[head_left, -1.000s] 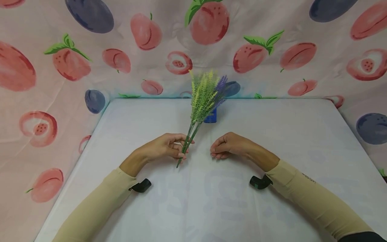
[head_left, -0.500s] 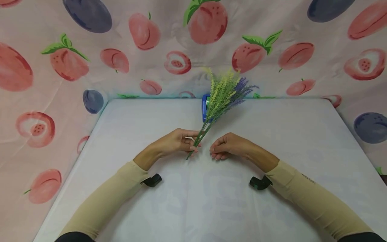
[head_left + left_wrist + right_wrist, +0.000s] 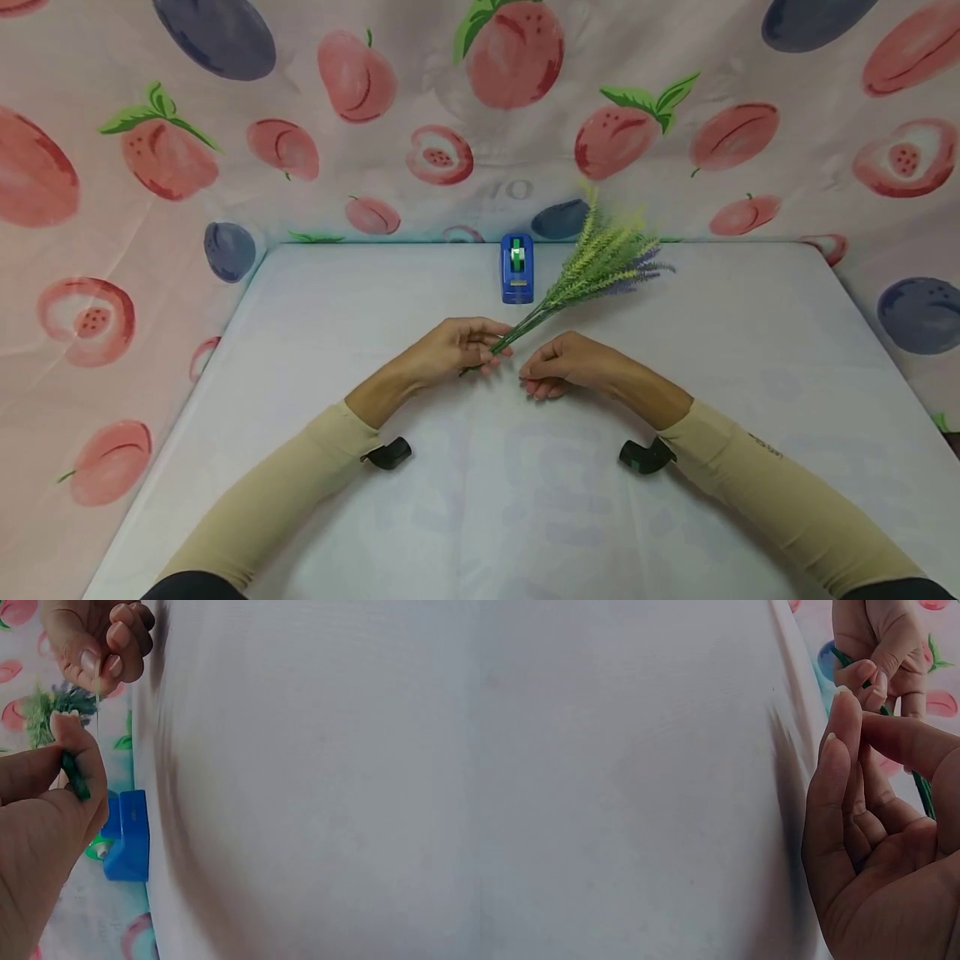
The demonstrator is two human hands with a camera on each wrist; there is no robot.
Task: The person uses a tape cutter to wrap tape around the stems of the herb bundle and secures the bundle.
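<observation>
Between the thumb and fingers of my left hand [image 3: 463, 348] are the green stems [image 3: 531, 323] of an artificial bouquet, its yellow-green and purple flowers [image 3: 600, 262] leaning up to the right. The left wrist view shows the stem ends [image 3: 76, 776] in that hand [image 3: 45, 817]. Just right of the stems, my right hand [image 3: 573, 363] pinches a thin translucent strip [image 3: 97, 701] by one end, visible in the left wrist view hanging from the fingertips. In the right wrist view, this hand [image 3: 885, 847] has thumb and forefinger together, with the strip not discernible.
A blue tape dispenser [image 3: 517, 287] with a green roll stands near the table's back edge, beyond my left hand and left of the flowers. The white-covered table [image 3: 525, 500] meets a fruit-patterned cloth [image 3: 300, 75] behind. Dark curved pieces [image 3: 645, 457] sit under both wrists.
My left hand has moved right, towards my right hand, and the bouquet has tilted over to the right, uncovering the blue dispenser. My right hand has stayed almost still.
</observation>
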